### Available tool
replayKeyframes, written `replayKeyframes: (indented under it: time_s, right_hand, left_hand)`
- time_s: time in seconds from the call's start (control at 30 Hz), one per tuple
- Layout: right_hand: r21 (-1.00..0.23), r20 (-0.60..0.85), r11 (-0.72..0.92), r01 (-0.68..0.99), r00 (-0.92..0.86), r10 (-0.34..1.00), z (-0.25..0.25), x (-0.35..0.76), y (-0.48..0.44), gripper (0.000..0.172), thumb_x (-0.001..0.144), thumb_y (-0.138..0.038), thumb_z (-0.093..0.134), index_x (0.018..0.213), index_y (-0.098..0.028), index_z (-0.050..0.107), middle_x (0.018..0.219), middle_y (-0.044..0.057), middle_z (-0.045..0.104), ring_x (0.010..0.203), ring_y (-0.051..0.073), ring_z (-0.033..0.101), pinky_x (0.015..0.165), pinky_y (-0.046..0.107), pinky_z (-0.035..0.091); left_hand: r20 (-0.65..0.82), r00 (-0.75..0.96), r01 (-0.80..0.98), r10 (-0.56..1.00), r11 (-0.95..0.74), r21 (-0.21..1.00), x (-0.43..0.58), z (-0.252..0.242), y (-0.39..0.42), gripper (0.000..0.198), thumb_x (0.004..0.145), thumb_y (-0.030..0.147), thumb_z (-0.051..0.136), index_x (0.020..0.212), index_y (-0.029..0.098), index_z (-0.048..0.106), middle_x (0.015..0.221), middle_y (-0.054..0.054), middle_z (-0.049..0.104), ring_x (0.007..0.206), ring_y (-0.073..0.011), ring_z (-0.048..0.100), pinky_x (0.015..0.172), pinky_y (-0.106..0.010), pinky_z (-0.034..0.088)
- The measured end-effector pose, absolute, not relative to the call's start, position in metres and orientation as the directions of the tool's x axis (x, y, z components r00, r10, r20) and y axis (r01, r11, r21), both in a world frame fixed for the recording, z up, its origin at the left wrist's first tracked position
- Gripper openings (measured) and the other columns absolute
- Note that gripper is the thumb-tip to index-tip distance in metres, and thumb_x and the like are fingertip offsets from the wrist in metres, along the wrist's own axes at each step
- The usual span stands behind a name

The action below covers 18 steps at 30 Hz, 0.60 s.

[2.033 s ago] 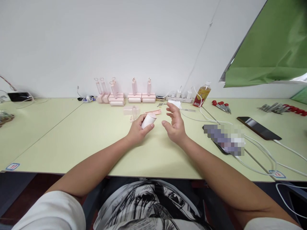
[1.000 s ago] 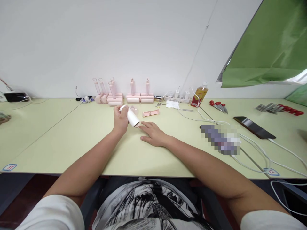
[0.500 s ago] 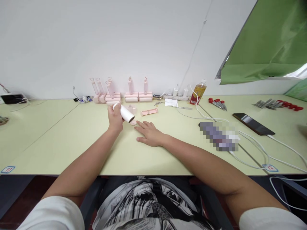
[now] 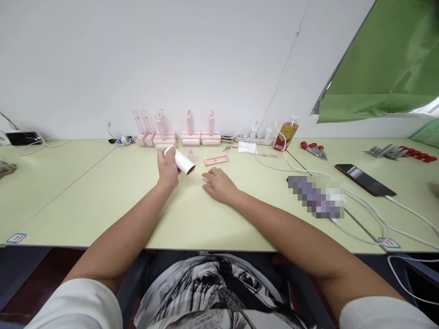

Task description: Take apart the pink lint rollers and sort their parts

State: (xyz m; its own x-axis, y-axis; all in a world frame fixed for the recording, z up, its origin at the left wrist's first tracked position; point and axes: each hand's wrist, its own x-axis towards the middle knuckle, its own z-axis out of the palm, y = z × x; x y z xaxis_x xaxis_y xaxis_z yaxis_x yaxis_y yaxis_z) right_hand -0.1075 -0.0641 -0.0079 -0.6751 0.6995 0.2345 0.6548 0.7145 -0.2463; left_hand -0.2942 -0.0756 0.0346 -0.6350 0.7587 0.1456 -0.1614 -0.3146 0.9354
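Our left hand (image 4: 168,170) has its fingers wrapped round a white roll (image 4: 182,161), held tilted over the tabletop (image 4: 103,192) with its open end toward our right. Behind it pink rollers (image 4: 192,137) stand along the wall. A pink handle (image 4: 216,160) lies just beyond our right hand (image 4: 219,183), which rests on the tabletop, fingers released and empty. Farther right we see a bottle (image 4: 287,133) and a dark phone (image 4: 365,179)

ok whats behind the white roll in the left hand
A small pale pink part peeks out just behind the white roll in the left hand; the roll covers part of it. Farther back, pink roller stands line the wall.
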Motion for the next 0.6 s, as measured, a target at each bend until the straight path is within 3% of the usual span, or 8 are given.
replayKeyframes:
  time_s: [0.2, 0.3, 0.37, 0.47, 0.6]
  right_hand:
    - [-0.188, 0.045, 0.641, 0.744, -0.646, 0.762, 0.002, -0.098, -0.055, 0.032, 0.097, -0.037, 0.044, 0.114, -0.019, 0.064, 0.113, 0.014, 0.057, 0.101, 0.028, 0.058, 0.081, 0.037, 0.046]
    - [-0.15, 0.008, 0.539, 0.829, -0.544, 0.839, 0.011, -0.087, -0.057, 0.05, 0.09, -0.058, 0.049, 0.119, -0.019, 0.061, 0.118, 0.018, 0.056, 0.106, 0.034, 0.056, 0.077, 0.039, 0.047]
    - [-0.162, -0.071, 0.502, 0.85, -0.517, 0.853, 0.018, -0.078, -0.058, 0.057, 0.085, -0.063, 0.053, 0.12, -0.019, 0.06, 0.117, 0.019, 0.057, 0.098, 0.033, 0.059, 0.072, 0.038, 0.047]
    - [-0.227, -0.17, 0.54, 0.81, -0.579, 0.797, 0.025, -0.068, -0.057, 0.04, 0.084, -0.048, 0.058, 0.115, -0.021, 0.061, 0.108, 0.014, 0.064, 0.087, 0.027, 0.063, 0.067, 0.034, 0.044]
    - [-0.267, -0.169, 0.535, 0.801, -0.586, 0.793, 0.026, -0.067, -0.054, 0.024, 0.083, -0.036, 0.055, 0.101, -0.021, 0.062, 0.099, 0.011, 0.069, 0.081, 0.025, 0.063, 0.061, 0.032, 0.041]
  left_hand:
    - [0.156, -0.539, -0.157, 0.828, -0.281, 0.947, -0.287, 0.029, -0.076, 0.034, 0.078, 0.041, 0.063, 0.098, 0.022, 0.043, 0.067, 0.006, 0.048, 0.041, -0.0075, 0.045, 0.032, -0.017, 0.029]
    - [0.161, -0.483, -0.162, 0.861, -0.268, 0.95, -0.287, 0.027, -0.076, 0.036, 0.078, 0.041, 0.062, 0.101, 0.022, 0.041, 0.063, 0.008, 0.05, 0.036, -0.0083, 0.046, 0.031, -0.018, 0.031]
    - [0.158, -0.467, -0.164, 0.87, -0.261, 0.951, -0.287, 0.027, -0.077, 0.036, 0.079, 0.04, 0.061, 0.103, 0.022, 0.043, 0.06, 0.008, 0.051, 0.036, -0.0094, 0.049, 0.032, -0.018, 0.035]
    - [0.158, -0.448, -0.162, 0.88, -0.254, 0.954, -0.286, 0.028, -0.079, 0.034, 0.079, 0.039, 0.06, 0.106, 0.021, 0.049, 0.058, 0.007, 0.052, 0.036, -0.0094, 0.05, 0.033, -0.019, 0.038]
    - [0.167, -0.421, -0.163, 0.891, -0.255, 0.953, -0.285, 0.026, -0.08, 0.032, 0.08, 0.039, 0.06, 0.105, 0.02, 0.053, 0.057, 0.007, 0.053, 0.036, -0.0093, 0.05, 0.033, -0.019, 0.04]
